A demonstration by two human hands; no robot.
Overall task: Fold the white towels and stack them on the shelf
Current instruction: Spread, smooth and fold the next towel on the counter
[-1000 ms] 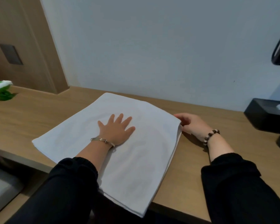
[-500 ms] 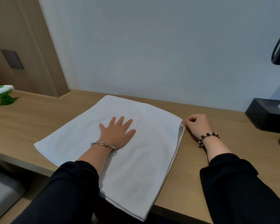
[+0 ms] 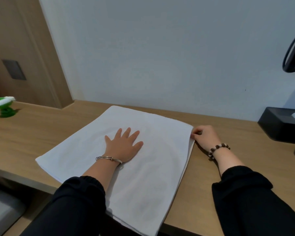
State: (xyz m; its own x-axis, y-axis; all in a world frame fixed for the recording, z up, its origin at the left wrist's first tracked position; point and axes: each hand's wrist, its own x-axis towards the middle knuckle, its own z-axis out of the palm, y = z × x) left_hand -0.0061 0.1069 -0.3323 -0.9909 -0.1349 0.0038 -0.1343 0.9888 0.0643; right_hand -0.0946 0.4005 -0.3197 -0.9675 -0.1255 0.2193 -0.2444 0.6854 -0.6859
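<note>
One smooth light-wood desk top (image 3: 41, 133) runs along a plain pale wall (image 3: 160, 48), small green-and-white plastic toy (image 3: 4, 106) far left, matte black box (image 3: 283, 126) far right. Your left hand (image 3: 124, 145) lies flat, fingers spread, pressing the middle of the soft folded white towel (image 3: 152, 181), a rough square overhanging the desk's near edge. Your right hand (image 3: 206, 137) curls at its far right corner, pinching the layered edge.

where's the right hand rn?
Head view, right of centre: the right hand rests on the wooden desk, pinching the far right corner of the white towel, with the black box further to its right.
</note>
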